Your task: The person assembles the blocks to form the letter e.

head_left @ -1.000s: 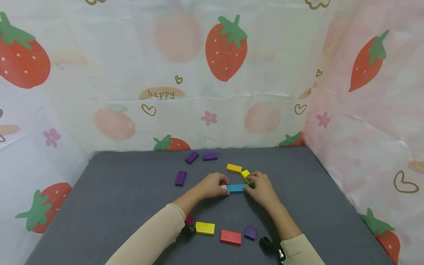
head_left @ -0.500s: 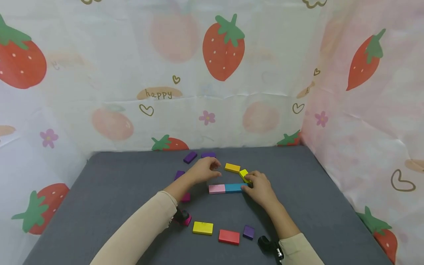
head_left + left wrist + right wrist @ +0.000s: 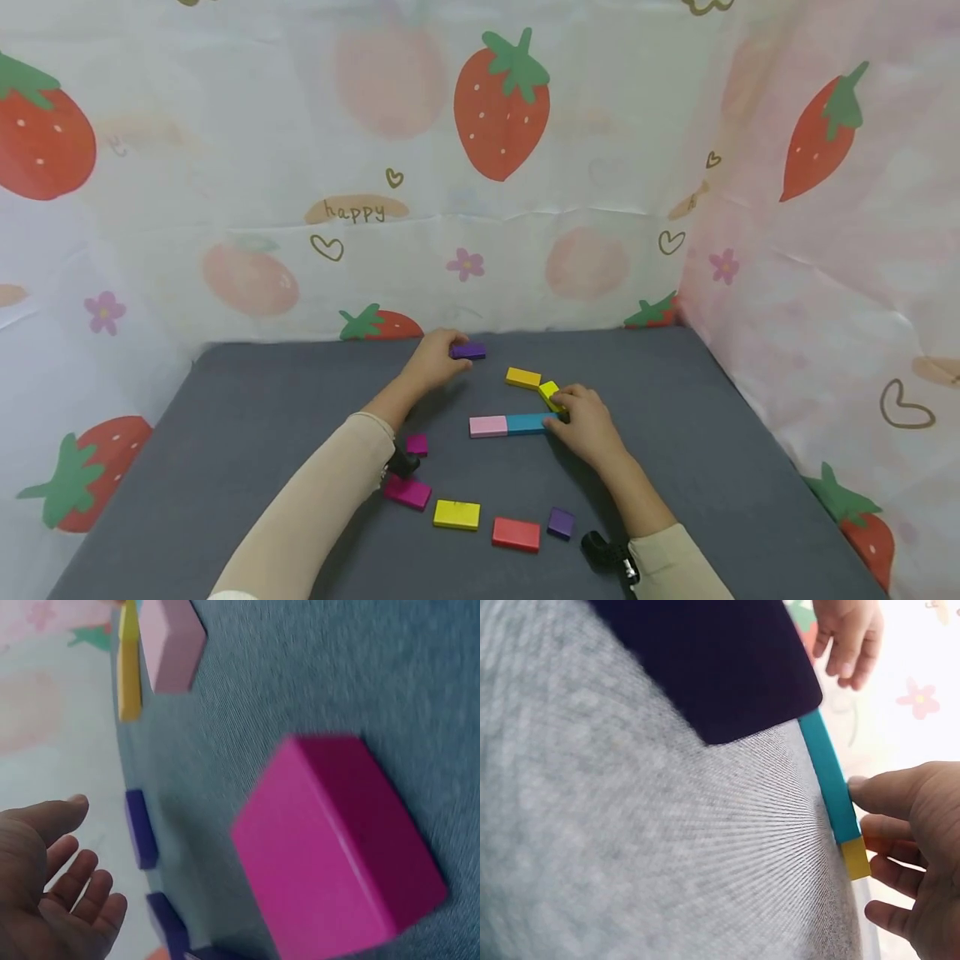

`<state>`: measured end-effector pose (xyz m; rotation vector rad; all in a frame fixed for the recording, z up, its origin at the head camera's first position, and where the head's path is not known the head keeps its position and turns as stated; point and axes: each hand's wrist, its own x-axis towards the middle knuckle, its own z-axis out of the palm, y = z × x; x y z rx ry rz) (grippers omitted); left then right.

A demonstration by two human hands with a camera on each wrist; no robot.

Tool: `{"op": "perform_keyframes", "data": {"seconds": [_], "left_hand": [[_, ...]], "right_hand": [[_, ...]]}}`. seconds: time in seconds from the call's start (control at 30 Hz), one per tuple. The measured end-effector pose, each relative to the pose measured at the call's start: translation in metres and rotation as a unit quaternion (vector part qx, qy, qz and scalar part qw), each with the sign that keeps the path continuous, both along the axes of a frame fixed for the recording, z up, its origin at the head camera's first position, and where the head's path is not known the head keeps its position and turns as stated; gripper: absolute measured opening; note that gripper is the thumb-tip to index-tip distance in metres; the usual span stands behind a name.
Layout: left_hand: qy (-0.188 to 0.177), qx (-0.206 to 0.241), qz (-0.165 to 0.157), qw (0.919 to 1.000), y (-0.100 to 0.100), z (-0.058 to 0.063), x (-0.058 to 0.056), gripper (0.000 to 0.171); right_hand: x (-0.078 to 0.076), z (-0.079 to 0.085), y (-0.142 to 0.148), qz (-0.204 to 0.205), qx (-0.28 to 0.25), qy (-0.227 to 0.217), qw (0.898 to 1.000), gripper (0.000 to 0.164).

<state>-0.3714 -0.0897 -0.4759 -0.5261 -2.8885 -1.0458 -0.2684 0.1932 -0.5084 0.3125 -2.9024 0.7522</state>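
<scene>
At the far side of the table, my left hand has its thumb and fingers spread beside a purple block. In the left wrist view, its palm holds nothing, and another purple block lies nearby. My right hand has curled fingers around the right end of a blue block, thumb on the near side. Its fingertips reach a yellow block, and they hide the blue block's end. A pink block lies end to end with the blue one.
An orange-yellow block touches the yellow one. Nearer stand a small magenta block, a longer magenta block, a yellow block, a red block and a small purple block. Strawberry-printed cloth surrounds the grey table.
My left hand has let go of the pink block and moved away and left to the purple block at the back. The right hand has stayed at the blue block.
</scene>
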Motion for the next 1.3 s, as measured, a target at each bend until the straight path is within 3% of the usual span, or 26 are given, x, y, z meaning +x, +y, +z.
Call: {"op": "perform_keyframes", "data": {"seconds": [0.23,0.5,0.8,1.3], "left_hand": [[-0.013,-0.001,0.012,0.9999,-0.011,-0.012,-0.012,0.051],[0.002,-0.019,0.038,0.9991,-0.002,-0.025,-0.027,0.053],[0.006,-0.029,0.044,0.9986,0.006,-0.025,-0.034,0.053],[-0.001,-0.093,0.036,0.9951,0.014,-0.020,-0.040,0.047]], "right_hand": [[-0.001,0.000,0.000,-0.003,0.004,-0.009,1.000,0.045],[0.000,0.000,0.000,-0.006,-0.001,-0.013,1.000,0.044],[0.001,0.002,0.001,0.003,0.001,-0.005,1.000,0.043],[-0.001,0.001,0.002,-0.001,-0.004,-0.008,1.000,0.043]]}}
